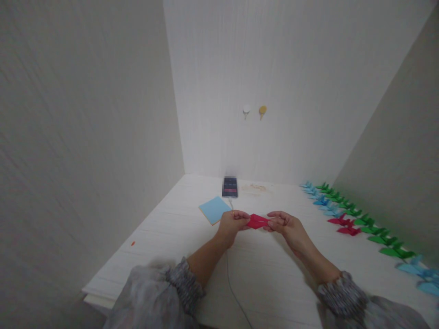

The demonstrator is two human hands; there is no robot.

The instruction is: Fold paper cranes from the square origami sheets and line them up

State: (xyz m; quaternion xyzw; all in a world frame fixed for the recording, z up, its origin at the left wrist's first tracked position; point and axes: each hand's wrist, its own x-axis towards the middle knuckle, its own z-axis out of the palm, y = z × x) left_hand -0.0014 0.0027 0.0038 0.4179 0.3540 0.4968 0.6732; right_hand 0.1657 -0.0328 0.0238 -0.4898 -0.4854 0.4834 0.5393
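A small folded piece of red paper (257, 221) is held above the white table (164, 246) between both hands. My left hand (230, 225) pinches its left end, fingers closed on it. My right hand (286, 225) pinches its right end in the same way. Both forearms come up from the bottom edge in grey patterned sleeves.
A stack of blue paper squares (214, 209) lies just beyond my left hand. A phone (230, 187) stands against the back wall with a white cable (233, 283) running toward me. Several folded paper figures in blue, green and red (346, 214) line the right wall. Two hooks (254, 111) hang on the back wall.
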